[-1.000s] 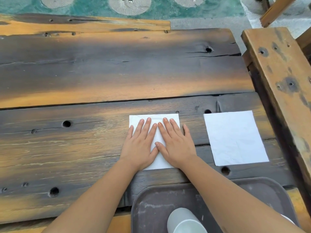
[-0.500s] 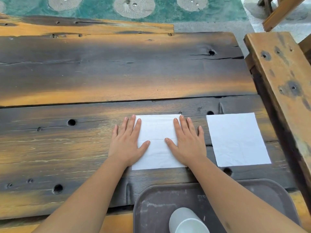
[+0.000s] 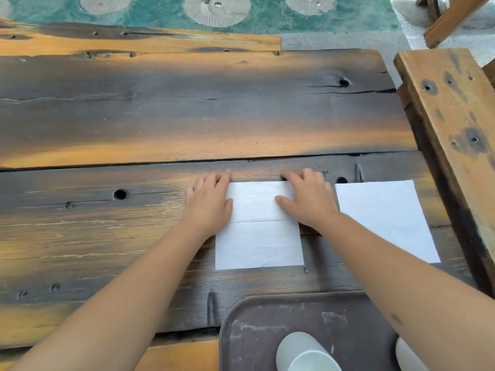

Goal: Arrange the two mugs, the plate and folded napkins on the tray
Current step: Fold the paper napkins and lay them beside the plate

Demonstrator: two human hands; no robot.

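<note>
A white napkin (image 3: 258,236) lies flat on the wooden table (image 3: 187,116) with a crease across its middle. My left hand (image 3: 209,202) is at its far left corner and my right hand (image 3: 308,199) at its far right corner; the fingers curl over the far edge and the thumbs press on top. A second white napkin (image 3: 385,220) lies flat to the right, untouched. At the near edge, a dark brown tray (image 3: 254,325) holds a white mug (image 3: 302,354). Another white object (image 3: 407,357) shows beside my right forearm, mostly hidden.
A raised wooden bench plank (image 3: 455,116) runs along the table's right side, close to the second napkin. The table planks have holes and cracks. A green patterned floor (image 3: 267,20) lies beyond the far edge.
Both hands slid apart from the napkin's middle and moved out to its far corners. More of the napkin and its middle crease now shows.
</note>
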